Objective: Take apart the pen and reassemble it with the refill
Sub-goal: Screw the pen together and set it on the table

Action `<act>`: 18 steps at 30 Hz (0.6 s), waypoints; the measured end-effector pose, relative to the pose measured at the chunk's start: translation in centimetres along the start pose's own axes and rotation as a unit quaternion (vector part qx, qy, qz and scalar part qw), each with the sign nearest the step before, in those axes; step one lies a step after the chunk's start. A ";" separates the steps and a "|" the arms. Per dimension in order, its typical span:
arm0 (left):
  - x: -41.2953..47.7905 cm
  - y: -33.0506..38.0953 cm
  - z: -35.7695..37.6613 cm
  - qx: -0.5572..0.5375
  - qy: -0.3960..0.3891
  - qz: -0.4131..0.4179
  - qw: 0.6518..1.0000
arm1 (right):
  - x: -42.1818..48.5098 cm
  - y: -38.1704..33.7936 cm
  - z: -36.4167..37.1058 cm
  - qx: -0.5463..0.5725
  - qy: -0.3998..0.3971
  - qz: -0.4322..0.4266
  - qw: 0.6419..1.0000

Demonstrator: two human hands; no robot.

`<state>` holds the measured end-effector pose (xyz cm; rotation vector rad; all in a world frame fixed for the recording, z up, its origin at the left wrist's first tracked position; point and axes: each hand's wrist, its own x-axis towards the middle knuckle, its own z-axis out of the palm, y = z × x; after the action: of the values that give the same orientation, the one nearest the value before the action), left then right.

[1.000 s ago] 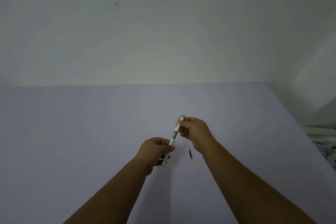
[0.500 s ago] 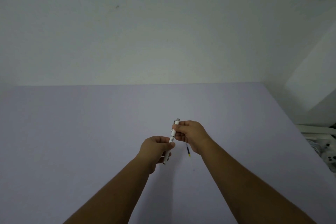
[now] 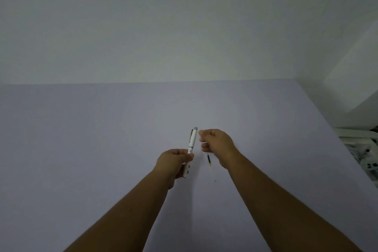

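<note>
A white pen [image 3: 191, 145] with a grey end cap and a clip stands nearly upright above the pale purple table [image 3: 81, 149]. My left hand [image 3: 173, 162] grips its lower half. My right hand [image 3: 217, 145] is just right of the pen's upper end, apart from it, with the fingers curled in. A thin refill [image 3: 209, 160] with a dark and yellow section lies below my right hand, its clear tip pointing toward me. The hand hides its far end, so I cannot tell whether it touches the hand.
A plain pale wall [image 3: 184, 26] rises behind the table's far edge. The table's right edge runs diagonally, and past it white objects [image 3: 362, 149] sit lower down.
My right hand has let go of the pen's upper end and moved a little to the right. My left hand still holds the pen, now more upright.
</note>
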<state>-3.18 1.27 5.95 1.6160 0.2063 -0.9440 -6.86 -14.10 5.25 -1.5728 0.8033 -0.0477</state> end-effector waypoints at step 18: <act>4.5 -6.7 2.9 0.177 0.143 0.054 0.972 | -0.4 8.8 1.1 -0.344 0.042 -0.005 0.938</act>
<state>-5.57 -0.91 -2.02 2.0735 0.1505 -0.6857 -10.70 -12.50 -2.61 -2.2459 0.9351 0.1785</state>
